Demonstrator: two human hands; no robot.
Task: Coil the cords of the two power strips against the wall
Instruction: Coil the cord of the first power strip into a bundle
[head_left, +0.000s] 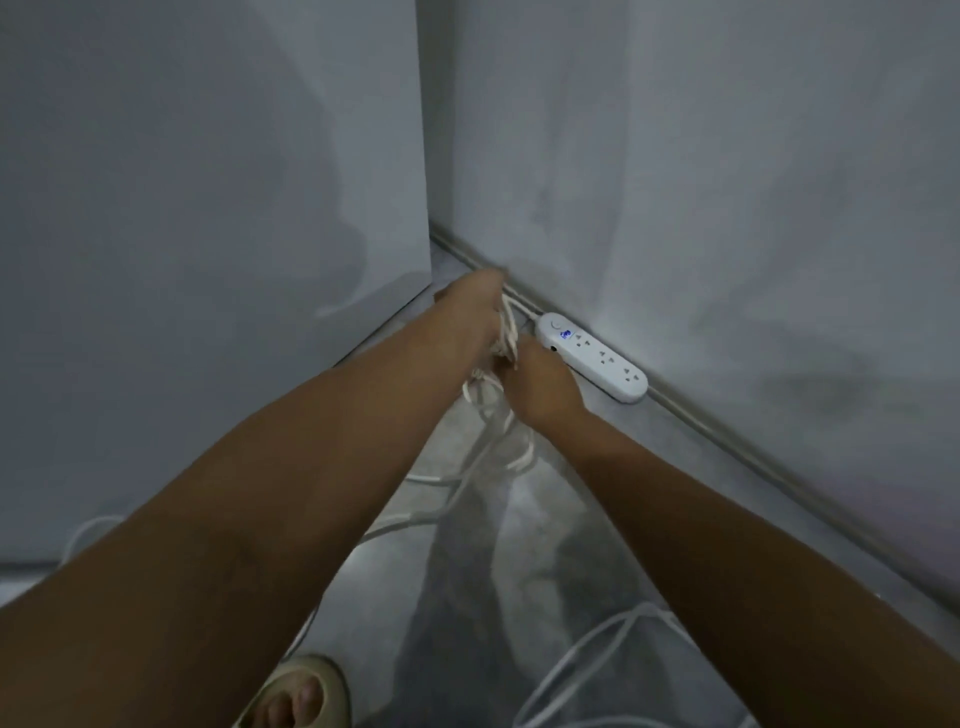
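Nearest the camera, a sandalled foot is seen at six o'clock. Both hands are closed on the cord bundle: left hand above, right hand below. At two o'clock from the right hand, just beside it, the power strip lies lengthwise along the wall.
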